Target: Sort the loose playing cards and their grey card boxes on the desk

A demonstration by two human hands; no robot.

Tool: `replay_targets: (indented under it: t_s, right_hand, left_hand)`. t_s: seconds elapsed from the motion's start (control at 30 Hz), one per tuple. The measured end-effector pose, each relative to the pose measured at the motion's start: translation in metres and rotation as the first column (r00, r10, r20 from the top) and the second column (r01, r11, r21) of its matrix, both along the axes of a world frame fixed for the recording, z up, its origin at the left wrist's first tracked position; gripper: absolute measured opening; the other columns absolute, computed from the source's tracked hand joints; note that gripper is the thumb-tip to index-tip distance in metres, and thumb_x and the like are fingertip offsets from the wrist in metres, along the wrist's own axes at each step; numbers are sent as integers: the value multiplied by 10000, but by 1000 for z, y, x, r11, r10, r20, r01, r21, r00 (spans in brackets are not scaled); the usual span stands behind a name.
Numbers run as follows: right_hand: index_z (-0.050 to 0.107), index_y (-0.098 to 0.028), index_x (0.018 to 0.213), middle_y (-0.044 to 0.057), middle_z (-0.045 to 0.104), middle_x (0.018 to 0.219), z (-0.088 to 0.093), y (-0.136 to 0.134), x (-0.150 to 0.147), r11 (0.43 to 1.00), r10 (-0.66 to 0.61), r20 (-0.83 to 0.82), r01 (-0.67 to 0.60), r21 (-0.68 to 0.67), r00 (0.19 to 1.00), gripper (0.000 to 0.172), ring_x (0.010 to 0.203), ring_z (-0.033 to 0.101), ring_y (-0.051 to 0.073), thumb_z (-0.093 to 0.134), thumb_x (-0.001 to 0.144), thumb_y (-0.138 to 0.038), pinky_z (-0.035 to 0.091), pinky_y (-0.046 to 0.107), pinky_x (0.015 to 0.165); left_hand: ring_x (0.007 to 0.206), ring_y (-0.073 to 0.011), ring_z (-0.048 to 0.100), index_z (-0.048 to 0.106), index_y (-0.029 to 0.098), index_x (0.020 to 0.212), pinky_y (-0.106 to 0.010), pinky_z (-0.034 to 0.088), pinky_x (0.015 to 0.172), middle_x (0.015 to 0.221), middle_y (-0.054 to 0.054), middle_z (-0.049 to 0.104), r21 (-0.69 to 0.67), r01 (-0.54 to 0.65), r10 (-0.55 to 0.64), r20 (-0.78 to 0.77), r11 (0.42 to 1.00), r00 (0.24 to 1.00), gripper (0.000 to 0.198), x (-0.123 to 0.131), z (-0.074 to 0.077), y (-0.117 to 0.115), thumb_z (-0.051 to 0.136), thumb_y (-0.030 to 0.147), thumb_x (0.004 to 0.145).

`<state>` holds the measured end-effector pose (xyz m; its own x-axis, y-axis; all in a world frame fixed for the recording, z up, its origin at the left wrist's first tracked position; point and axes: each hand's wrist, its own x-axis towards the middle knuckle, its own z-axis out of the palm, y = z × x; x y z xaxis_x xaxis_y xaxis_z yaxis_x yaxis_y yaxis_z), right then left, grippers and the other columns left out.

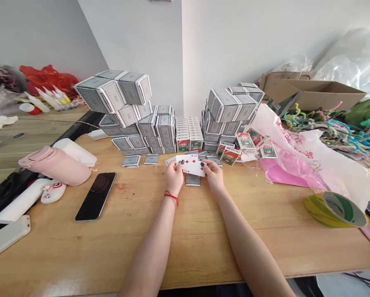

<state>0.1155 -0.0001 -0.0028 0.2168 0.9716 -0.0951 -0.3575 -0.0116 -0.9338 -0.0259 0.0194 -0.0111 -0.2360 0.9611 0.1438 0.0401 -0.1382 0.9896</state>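
Observation:
Between my two hands are white playing cards (190, 165) with red diamonds, faces toward me. My left hand (175, 176) pinches their left side, thumb on the face. At the right side, my right hand (214, 175) pinches them the same way. Just below the cards, a small face-down pile of cards (193, 180) with patterned grey backs lies on the table. More face-down piles (151, 159) lie to the left, and others sit partly hidden behind the held cards. Beyond them stand two rows of boxed card decks (183, 136).
Tall stacks of grey-backed card blocks (103, 95) rise at left, more stacks (225, 107) at right. Loose card boxes (230, 155) lie near a pink plastic bag (284, 165). A phone (96, 196), a pink bottle (56, 167) and a tape roll (335, 209) rest on the table (110, 255).

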Motion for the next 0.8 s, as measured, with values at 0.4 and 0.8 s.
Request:
replay_targets:
  t_s: [0.4,0.8]
  right_hand:
    - [516,-199,681,-26,632,603,-3,1,1,998,-56,-53,55,-35,997,340,559,597,125,772,519,-354,498,262,558]
    - [668,-194,929,44,686,966,-9,5,9,1000,19,-163,-21,-8,986,367,819,637,182,737,586,-306,528,344,752]
  left_hand:
    - [867,-185,627,496,153,876,-297,561,647,923,-74,611,-45,15,-3,253,999,967,208,1,7,-2,590,208,698]
    - [841,-167,617,589,144,881,-263,512,701,928,-90,638,17,-33,32,57,999,998,222,-1,4,-1,603,298,722]
